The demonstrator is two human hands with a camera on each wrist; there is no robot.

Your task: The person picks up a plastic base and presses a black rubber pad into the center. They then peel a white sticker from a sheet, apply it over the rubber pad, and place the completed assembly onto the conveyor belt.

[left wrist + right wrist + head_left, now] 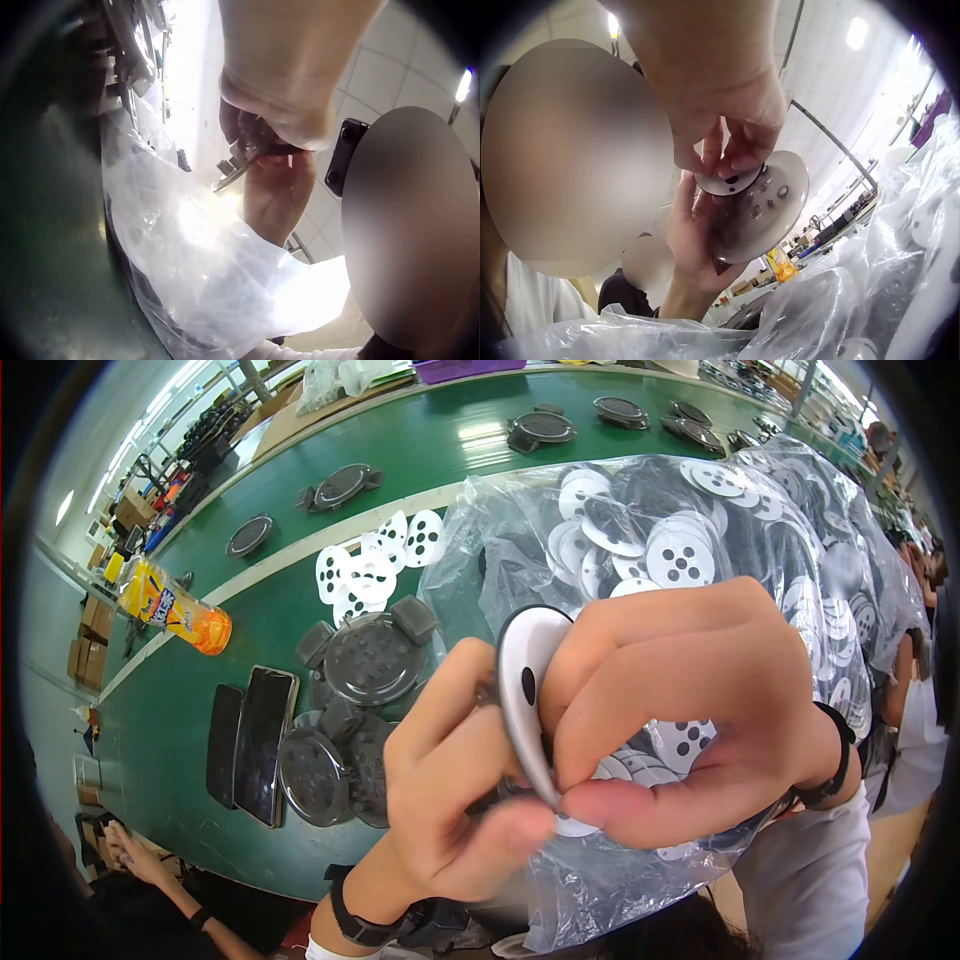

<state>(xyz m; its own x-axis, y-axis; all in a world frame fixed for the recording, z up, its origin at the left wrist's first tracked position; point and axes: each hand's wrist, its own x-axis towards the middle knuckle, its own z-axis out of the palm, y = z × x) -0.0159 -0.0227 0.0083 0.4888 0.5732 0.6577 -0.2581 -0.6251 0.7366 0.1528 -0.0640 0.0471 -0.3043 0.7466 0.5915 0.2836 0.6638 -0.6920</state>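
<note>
In the head view my left hand (455, 780) grips a round translucent grey plastic cover (780, 214) by its edge; the right wrist view shows small holes through its face. My right hand (690, 690) pinches a thin white disc (524, 660) with black holes between thumb and fingers. The disc is tilted nearly edge-on in the head view, and overlaps the cover in the right wrist view. Both hands meet in front of a clear plastic bag (470, 520) of similar white discs. Much of the cover is hidden behind the disc and fingers in the head view.
Several grey covers (372, 660) lie left of the hands, beside two dark phones (265, 745). Loose white discs (368, 575) lie behind them. An orange drink bottle (175, 605) lies at the left. More covers (342, 487) sit on the green surface beyond the pale strip.
</note>
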